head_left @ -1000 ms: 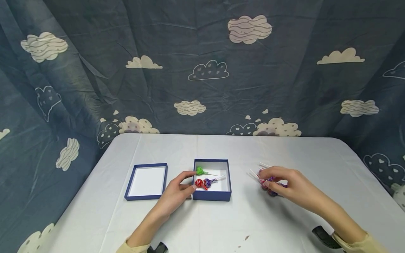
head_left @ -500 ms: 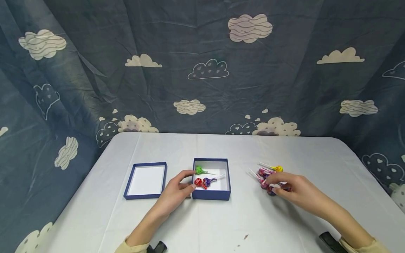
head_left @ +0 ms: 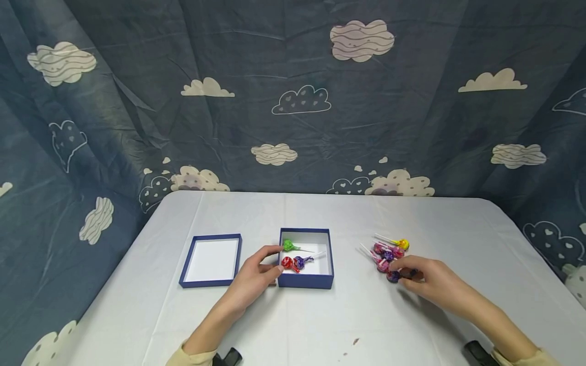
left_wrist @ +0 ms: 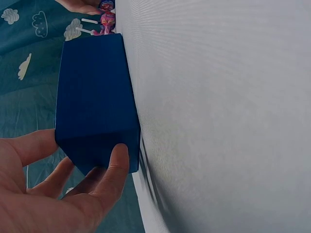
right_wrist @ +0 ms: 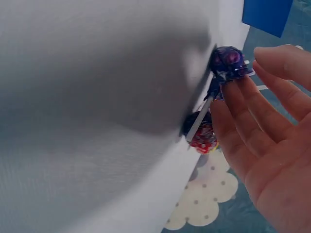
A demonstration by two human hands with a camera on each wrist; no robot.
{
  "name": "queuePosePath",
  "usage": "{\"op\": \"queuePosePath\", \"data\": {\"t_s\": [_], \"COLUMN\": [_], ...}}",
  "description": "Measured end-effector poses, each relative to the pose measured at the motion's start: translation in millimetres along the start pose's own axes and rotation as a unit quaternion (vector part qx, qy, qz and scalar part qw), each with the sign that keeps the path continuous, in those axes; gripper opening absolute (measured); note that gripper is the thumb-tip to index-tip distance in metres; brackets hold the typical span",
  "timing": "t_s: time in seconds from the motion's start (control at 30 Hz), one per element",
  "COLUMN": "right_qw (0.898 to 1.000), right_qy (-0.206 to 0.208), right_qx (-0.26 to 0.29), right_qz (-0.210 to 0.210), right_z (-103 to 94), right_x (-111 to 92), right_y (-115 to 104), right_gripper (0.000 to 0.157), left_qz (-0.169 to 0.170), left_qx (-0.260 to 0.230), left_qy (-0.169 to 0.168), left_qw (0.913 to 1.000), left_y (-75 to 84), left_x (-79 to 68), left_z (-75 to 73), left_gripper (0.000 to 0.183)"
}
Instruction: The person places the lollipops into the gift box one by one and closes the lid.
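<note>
An open blue box with a white inside stands mid-table. Inside it lie a green lollipop, a red lollipop and a purple lollipop. My left hand rests its fingertips and thumb against the box's left side. Right of the box, several wrapped lollipops lie in a pile, with a yellow lollipop at its far side. My right hand reaches over the near side of this pile. In the right wrist view its fingers touch a dark purple lollipop, while the thumb stands apart.
The blue-edged lid lies inside up, left of the box. A white cloth covers the table, with small brown marks near the front. Behind hangs a dark blue curtain with cloud prints.
My right hand has shifted right and slightly nearer, uncovering the yellow lollipop and more of the pile. My left hand stays at the box.
</note>
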State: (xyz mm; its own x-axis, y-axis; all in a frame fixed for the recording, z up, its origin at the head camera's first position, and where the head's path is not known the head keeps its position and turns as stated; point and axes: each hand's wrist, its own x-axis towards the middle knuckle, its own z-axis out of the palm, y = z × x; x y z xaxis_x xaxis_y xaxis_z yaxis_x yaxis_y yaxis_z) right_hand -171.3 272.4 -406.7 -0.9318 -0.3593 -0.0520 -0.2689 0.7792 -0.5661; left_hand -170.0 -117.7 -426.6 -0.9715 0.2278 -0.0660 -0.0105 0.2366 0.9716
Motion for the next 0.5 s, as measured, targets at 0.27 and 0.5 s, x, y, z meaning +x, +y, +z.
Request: {"op": "queuePosePath", "data": {"t_s": [0.27,0.5], "right_qw": [1.0,1.0], "right_qy": [-0.01,-0.01], "right_qx": [-0.005,-0.016], "right_qz": [-0.004,-0.016], "right_z": [5.0,7.3], "right_x": [4.2,5.5], "right_y": [6.4,9.3], "right_gripper": [0.03,0.029], "left_qz": [0.001,0.004], "left_qx": [-0.005,-0.013], "left_qy": [-0.001,-0.002], "left_qw": [1.0,0.9999], "left_y": [-0.3,-1.4], "left_x": [0.2,0.2], "left_z": [-0.6,-0.5], "left_gripper": [0.044,0.044]}}
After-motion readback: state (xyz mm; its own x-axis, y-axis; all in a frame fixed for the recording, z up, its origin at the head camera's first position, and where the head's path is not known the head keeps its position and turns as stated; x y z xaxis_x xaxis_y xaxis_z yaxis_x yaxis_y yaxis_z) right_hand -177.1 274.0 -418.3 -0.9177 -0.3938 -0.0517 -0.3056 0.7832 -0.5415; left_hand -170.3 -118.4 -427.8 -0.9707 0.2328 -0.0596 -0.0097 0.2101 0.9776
